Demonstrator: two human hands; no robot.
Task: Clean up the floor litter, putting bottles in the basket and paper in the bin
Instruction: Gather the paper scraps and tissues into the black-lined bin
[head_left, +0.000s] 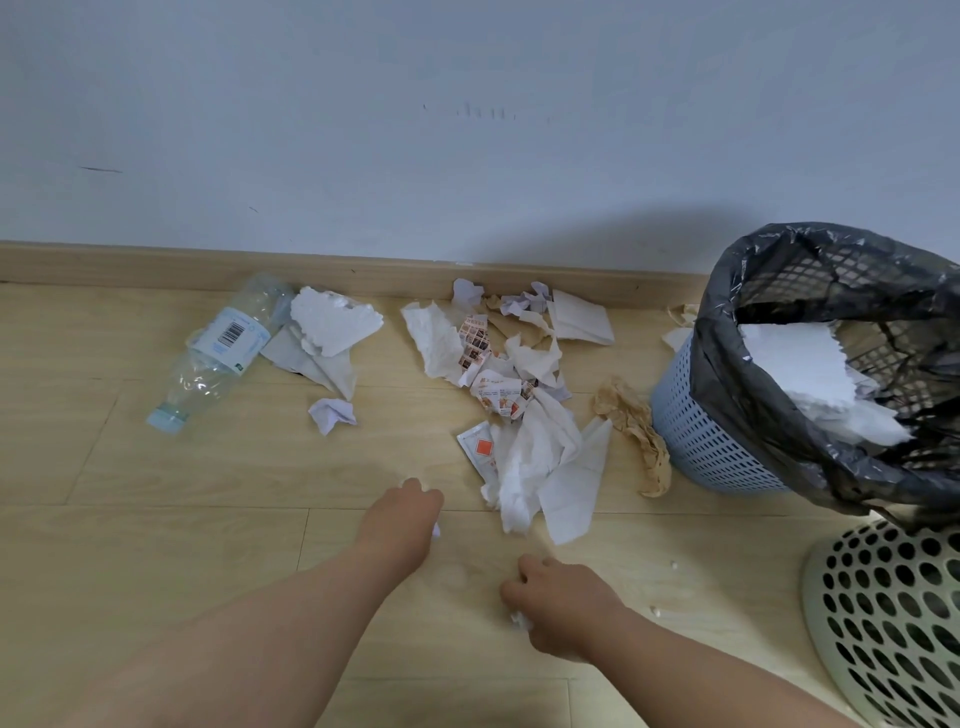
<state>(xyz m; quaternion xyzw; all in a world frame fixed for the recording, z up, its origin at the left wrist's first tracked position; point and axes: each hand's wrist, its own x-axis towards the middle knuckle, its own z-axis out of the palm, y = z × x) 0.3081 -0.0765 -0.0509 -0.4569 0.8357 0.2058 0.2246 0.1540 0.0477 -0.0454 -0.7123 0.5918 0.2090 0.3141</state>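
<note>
A clear plastic bottle (215, 358) lies on its side on the wooden floor at the left, near the skirting board. White foam and paper (332, 325) lie beside it. A heap of crumpled tissue and printed paper (524, 410) covers the middle. The blue bin (711, 441) with a black liner stands at the right, with white scraps inside. The pale perforated basket (893, 613) sits at the lower right. My left hand (402, 514) is curled around a small white scrap on the floor. My right hand (558, 597) also grips a small white scrap.
A brown crumpled paper (636, 431) lies against the bin's base. A small crumpled white ball (332, 413) sits below the foam. Tiny white crumbs (657, 610) dot the floor near the basket. The wall and skirting board (130, 265) close off the far side.
</note>
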